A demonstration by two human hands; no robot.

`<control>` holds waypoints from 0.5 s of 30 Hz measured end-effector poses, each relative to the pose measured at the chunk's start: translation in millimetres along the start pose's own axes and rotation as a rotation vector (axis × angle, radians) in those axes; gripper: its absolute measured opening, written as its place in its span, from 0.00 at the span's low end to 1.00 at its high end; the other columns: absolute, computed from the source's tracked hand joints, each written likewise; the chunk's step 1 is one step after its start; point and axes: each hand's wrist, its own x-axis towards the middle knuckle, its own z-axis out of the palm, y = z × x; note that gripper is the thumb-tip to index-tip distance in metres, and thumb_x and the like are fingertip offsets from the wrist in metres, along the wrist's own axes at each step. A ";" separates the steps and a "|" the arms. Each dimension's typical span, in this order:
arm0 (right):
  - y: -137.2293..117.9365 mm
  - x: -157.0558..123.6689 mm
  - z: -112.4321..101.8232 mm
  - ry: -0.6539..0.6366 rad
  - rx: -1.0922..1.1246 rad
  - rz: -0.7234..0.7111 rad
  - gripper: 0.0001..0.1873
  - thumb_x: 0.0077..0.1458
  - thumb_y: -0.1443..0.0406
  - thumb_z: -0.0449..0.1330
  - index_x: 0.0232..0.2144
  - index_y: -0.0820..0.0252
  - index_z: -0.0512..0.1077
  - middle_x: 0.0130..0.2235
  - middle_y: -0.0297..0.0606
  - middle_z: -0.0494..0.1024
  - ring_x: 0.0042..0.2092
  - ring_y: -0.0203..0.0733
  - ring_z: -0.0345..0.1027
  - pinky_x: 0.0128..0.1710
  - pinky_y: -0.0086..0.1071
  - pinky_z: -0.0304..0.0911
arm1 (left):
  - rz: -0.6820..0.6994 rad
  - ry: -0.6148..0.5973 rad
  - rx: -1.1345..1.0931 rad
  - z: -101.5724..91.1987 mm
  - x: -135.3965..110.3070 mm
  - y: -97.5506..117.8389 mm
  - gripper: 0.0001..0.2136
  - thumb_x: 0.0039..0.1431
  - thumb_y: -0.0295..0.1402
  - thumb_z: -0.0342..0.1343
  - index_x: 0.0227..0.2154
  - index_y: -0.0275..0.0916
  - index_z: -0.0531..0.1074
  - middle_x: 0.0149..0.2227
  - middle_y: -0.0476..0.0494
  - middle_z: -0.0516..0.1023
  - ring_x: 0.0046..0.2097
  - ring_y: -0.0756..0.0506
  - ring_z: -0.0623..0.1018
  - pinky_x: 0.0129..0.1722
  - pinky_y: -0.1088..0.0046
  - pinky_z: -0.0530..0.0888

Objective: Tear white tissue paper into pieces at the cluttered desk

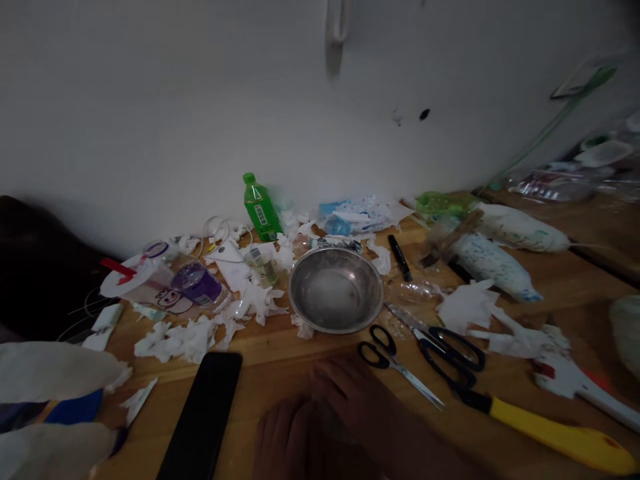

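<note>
Both hands are low in the middle, close together over the wooden table and deep in shadow. My left hand (pixel 281 437) has its fingers bent and pressed together. My right hand (pixel 353 400) reaches in from the right, its fingers closed and pointing left. Whatever lies between the two hands is too dark to make out. Just beyond them sits a metal bowl (pixel 336 293) with nothing visible in it but a dull sheen. Black-handled scissors (pixel 393 363) lie beside my right hand. Left of my left hand is a black phone (pixel 203 420).
A larger pair of scissors (pixel 445 353) and a yellow-handled tool (pixel 560 433) lie at right. A green bottle (pixel 261 210) stands by the wall. Crumpled tissue (pixel 185 340), a tipped cup (pixel 197 283), a black marker (pixel 399 259) and stuffed plastic bags (pixel 495 267) clutter the table.
</note>
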 end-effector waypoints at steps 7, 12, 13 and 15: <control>-1.0 14.5 -7.3 -0.059 -0.023 0.062 0.24 0.56 0.73 0.62 0.55 0.64 0.71 0.51 0.45 0.76 0.50 0.55 0.69 0.49 0.51 0.71 | -0.410 -0.041 -0.298 -13.2 24.1 33.3 0.16 0.66 0.42 0.57 0.53 0.40 0.72 0.55 0.39 0.75 0.50 0.42 0.78 0.50 0.56 0.78; 10.7 25.1 -32.8 -0.161 0.037 -0.017 0.22 0.57 0.74 0.60 0.55 0.63 0.69 0.53 0.45 0.74 0.51 0.54 0.69 0.47 0.49 0.71 | -0.538 -0.050 -0.418 -22.1 38.5 41.6 0.16 0.66 0.41 0.57 0.53 0.40 0.71 0.55 0.39 0.75 0.50 0.42 0.78 0.49 0.56 0.78; 13.4 26.7 -37.9 -0.187 0.056 -0.028 0.23 0.58 0.74 0.59 0.56 0.63 0.68 0.55 0.46 0.73 0.52 0.54 0.68 0.48 0.49 0.71 | -0.561 -0.048 -0.446 -23.0 41.1 42.4 0.17 0.66 0.41 0.57 0.53 0.40 0.71 0.55 0.39 0.75 0.50 0.42 0.78 0.49 0.56 0.78; 18.4 29.5 -45.6 -0.238 0.095 -0.034 0.22 0.59 0.74 0.59 0.56 0.62 0.67 0.56 0.46 0.72 0.53 0.54 0.68 0.49 0.48 0.70 | -0.601 -0.041 -0.503 -23.8 45.9 44.6 0.17 0.66 0.41 0.57 0.54 0.40 0.71 0.55 0.39 0.75 0.51 0.42 0.78 0.49 0.56 0.78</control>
